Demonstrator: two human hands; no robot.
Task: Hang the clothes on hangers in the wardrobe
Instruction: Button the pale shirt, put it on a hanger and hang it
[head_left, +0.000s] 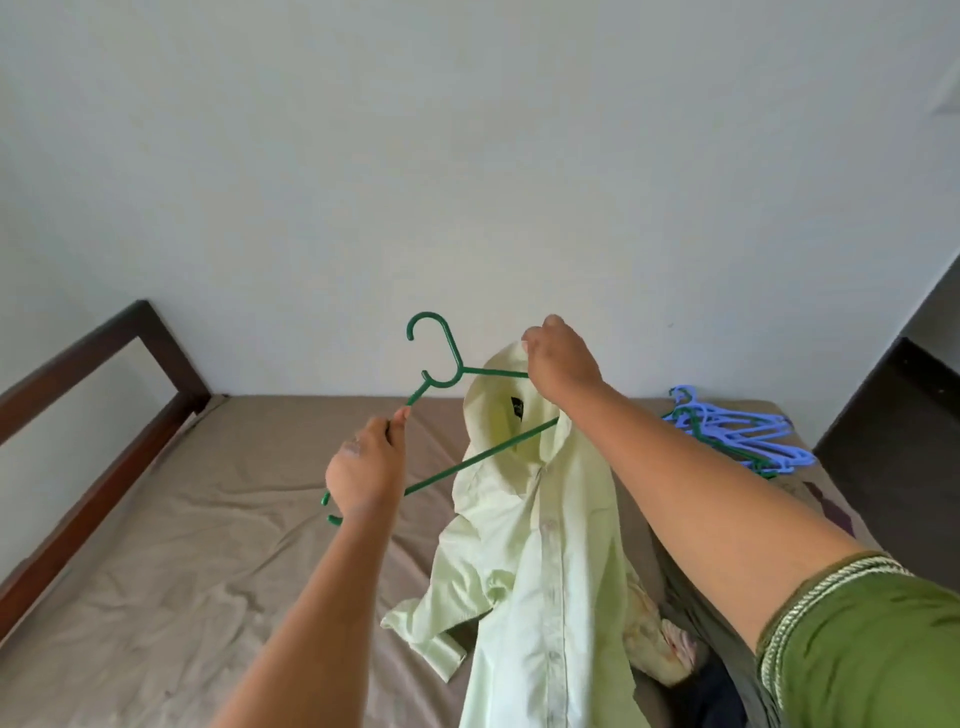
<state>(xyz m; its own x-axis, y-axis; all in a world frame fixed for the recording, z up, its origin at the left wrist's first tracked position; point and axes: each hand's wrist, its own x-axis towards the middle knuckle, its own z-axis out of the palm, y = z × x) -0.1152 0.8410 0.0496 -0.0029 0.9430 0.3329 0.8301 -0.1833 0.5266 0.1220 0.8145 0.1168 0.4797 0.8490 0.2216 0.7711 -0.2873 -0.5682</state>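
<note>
A brown-sheeted bed (156, 571) is seen beneath a pale green shirt (540, 545), which is held up by its collar, pinched in the right hand (558, 364). A green hanger (441, 364), one arm threaded into the neck opening, is gripped by the left hand (366, 467); blue hangers (743, 431) are piled behind on the bed.

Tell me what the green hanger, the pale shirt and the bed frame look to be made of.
Green hanger: likely moulded plastic, thin smooth rods of uniform colour.
Pale shirt: thin woven fabric, perhaps cotton; it drapes and creases softly.
Bed frame: dark brown wood with a slight sheen, though it may be veneer.
</note>
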